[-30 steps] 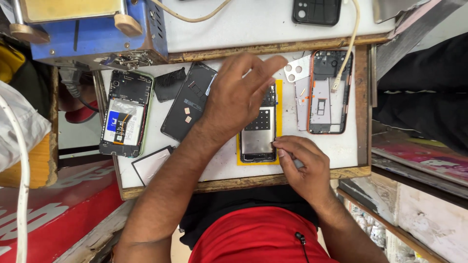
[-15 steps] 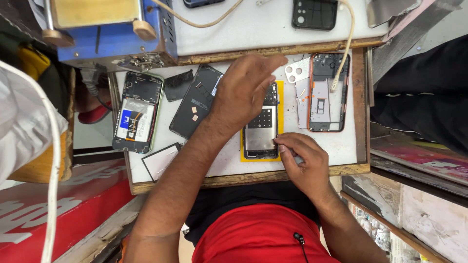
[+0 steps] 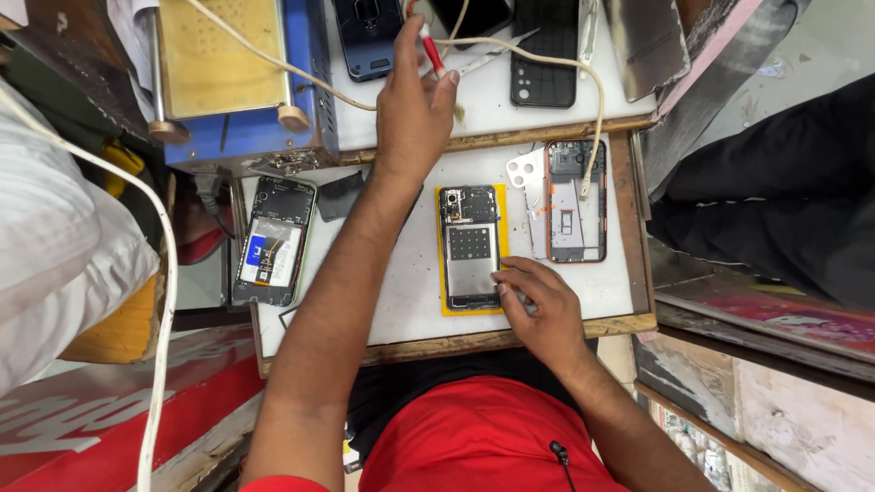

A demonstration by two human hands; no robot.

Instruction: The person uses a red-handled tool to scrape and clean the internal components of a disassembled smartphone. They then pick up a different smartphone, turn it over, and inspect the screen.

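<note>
In the head view, the left hand [image 3: 415,109] reaches up to the upper shelf, fingers pinching a red-handled tool [image 3: 430,47], while the right hand [image 3: 538,310] rests curled, fingertips pressed against the edge of the opened phone [image 3: 470,246] on the yellow mat [image 3: 440,264]. With only light fingertip pressure, that phone could slide on the wooden tray [image 3: 547,330], which also holds an orange-framed phone [image 3: 576,202] and another opened phone [image 3: 273,241]; the white cable [image 3: 583,91] could snag.

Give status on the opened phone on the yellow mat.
Done: the phone lies on the yellow mat with its back off, boards exposed. In hand: the right hand steadies its lower corner; the left hand is up on the far shelf, fingers on a red-handled tool. Left: no cover on it yet; an orange-rimmed shell lies beside it.
</note>
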